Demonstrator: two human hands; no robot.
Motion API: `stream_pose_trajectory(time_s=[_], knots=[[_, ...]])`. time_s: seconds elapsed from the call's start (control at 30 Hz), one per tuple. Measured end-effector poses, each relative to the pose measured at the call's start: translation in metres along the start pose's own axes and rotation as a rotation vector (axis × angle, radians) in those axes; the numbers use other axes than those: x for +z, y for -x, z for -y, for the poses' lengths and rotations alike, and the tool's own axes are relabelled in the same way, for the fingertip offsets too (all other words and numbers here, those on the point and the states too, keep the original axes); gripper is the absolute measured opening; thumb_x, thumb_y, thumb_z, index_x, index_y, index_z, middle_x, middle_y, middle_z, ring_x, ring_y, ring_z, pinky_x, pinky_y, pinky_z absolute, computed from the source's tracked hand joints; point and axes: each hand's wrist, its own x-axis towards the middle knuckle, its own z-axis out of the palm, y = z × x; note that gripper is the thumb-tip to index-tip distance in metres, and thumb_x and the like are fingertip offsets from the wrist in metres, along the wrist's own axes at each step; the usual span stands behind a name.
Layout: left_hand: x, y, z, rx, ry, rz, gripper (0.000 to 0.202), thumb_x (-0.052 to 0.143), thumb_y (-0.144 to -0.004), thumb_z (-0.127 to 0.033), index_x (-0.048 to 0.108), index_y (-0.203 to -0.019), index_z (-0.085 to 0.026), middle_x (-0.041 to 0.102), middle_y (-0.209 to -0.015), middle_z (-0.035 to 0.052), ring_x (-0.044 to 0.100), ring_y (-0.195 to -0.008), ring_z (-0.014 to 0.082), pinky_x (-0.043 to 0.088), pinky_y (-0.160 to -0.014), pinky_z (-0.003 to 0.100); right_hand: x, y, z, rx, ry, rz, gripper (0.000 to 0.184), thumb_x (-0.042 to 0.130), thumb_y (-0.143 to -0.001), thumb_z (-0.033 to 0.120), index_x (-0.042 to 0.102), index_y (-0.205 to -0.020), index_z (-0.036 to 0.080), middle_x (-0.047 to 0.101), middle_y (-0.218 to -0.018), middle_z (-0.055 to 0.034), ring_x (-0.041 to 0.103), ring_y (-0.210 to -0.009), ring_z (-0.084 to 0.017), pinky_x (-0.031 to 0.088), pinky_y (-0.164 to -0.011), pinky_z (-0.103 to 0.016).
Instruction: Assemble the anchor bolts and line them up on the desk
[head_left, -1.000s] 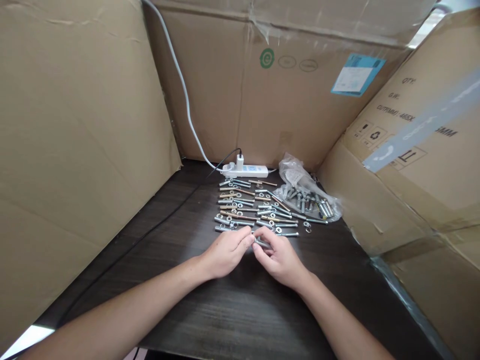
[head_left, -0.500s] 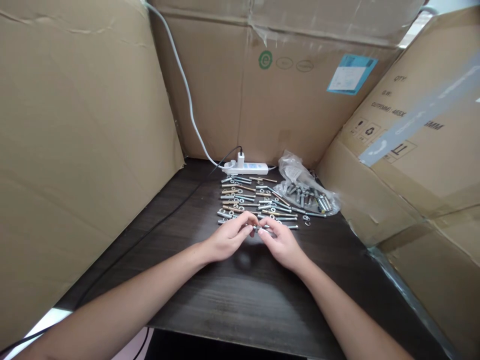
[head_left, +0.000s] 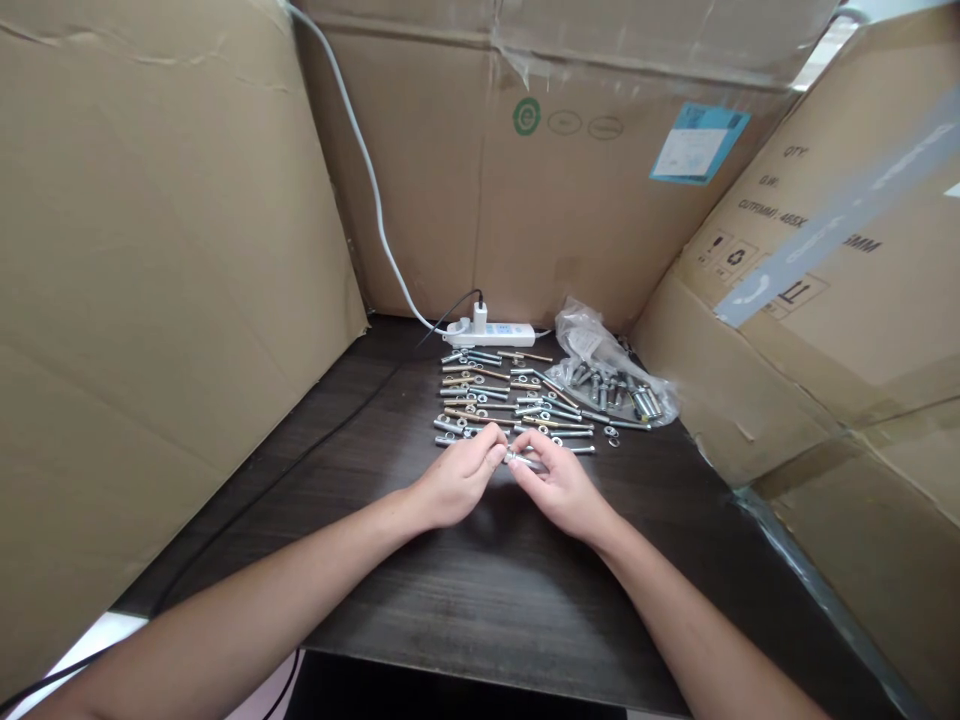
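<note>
My left hand (head_left: pixel 459 480) and my right hand (head_left: pixel 561 487) meet over the dark wooden table (head_left: pixel 480 580), fingers pinched together on a silver bolt (head_left: pixel 523 460) held between them. Just beyond the fingertips lie rows of several silver and brass bolts with washers (head_left: pixel 510 400). The part of the bolt inside my left fingers is hidden.
A clear plastic bag of bolts (head_left: pixel 611 375) lies at the right of the rows. A white power strip (head_left: pixel 491 333) with a plug and white cable sits at the back. Cardboard boxes (head_left: pixel 150 280) wall in the table on the left, back and right. A black cable (head_left: pixel 300 450) crosses the table's left side.
The view has shifted slightly downward. Both hands stay together on the bolt, with small finger movements; the rows of bolts have not moved.
</note>
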Motion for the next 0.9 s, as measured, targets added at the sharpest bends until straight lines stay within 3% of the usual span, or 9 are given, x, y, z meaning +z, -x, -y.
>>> stream_pose_trajectory(time_s=[0.2, 0.3, 0.4, 0.57, 0.73, 0.9], knots=[[0.0042, -0.0018, 0.006, -0.113, 0.105, 0.075, 0.046, 0.025, -0.095, -0.044, 0.036, -0.059, -0.017, 0.035, -0.055, -0.0037, 0.033, -0.054, 0.0094, 0.031, -0.055, 0.024, -0.0003, -0.0002, -0.0045, -0.02, 0.064, -0.044, 0.009, 0.052, -0.081, 0.027, 0.05, -0.085, 0.019, 0.046, -0.061, 0.0048, 0.04, -0.051, -0.008, 0.032, -0.047, -0.019], [0.0019, 0.0002, 0.0022, -0.036, 0.016, 0.006, 0.032, 0.031, -0.094, -0.038, 0.047, -0.075, -0.016, 0.046, -0.068, -0.0022, 0.041, -0.063, 0.011, 0.035, -0.061, 0.024, 0.0002, -0.0004, -0.0059, -0.016, 0.11, -0.092, 0.008, 0.054, -0.078, 0.026, 0.051, -0.081, 0.019, 0.045, -0.058, 0.0058, 0.037, -0.048, -0.007, 0.03, -0.046, -0.019], [-0.0008, 0.0017, -0.0019, 0.047, 0.015, -0.009, 0.019, 0.034, -0.093, -0.029, 0.048, -0.097, -0.017, 0.052, -0.085, 0.0001, 0.047, -0.075, 0.0123, 0.04, -0.071, 0.025, 0.0002, 0.0001, -0.0057, -0.014, 0.115, -0.114, 0.008, 0.054, -0.076, 0.025, 0.051, -0.081, 0.019, 0.045, -0.058, 0.006, 0.037, -0.047, -0.007, 0.029, -0.046, -0.019], [-0.0023, 0.0009, -0.0009, 0.067, -0.021, 0.034, 0.02, 0.033, -0.094, -0.028, 0.048, -0.103, -0.018, 0.054, -0.092, 0.0011, 0.049, -0.081, 0.0127, 0.04, -0.077, 0.025, -0.0015, 0.0005, -0.0034, -0.014, 0.103, -0.106, 0.009, 0.053, -0.077, 0.026, 0.051, -0.082, 0.019, 0.045, -0.057, 0.0061, 0.035, -0.046, -0.006, 0.029, -0.045, -0.019], [-0.0004, 0.0004, 0.0051, 0.009, 0.011, 0.101, 0.026, 0.03, -0.095, -0.035, 0.048, -0.089, -0.017, 0.046, -0.07, -0.0029, 0.043, -0.063, 0.0105, 0.038, -0.063, 0.023, -0.0037, 0.0, -0.0007, -0.031, 0.114, -0.083, 0.009, 0.052, -0.079, 0.028, 0.05, -0.082, 0.019, 0.044, -0.056, 0.0062, 0.037, -0.046, -0.007, 0.029, -0.044, -0.018], [0.0041, 0.0016, 0.0068, 0.027, -0.06, 0.161, 0.031, 0.033, -0.093, -0.032, 0.049, -0.073, -0.016, 0.048, -0.065, -0.002, 0.043, -0.062, 0.0106, 0.036, -0.061, 0.023, -0.0042, 0.0002, -0.0015, -0.028, 0.103, -0.09, 0.01, 0.053, -0.078, 0.028, 0.051, -0.083, 0.019, 0.047, -0.056, 0.0056, 0.039, -0.045, -0.007, 0.03, -0.044, -0.019]])
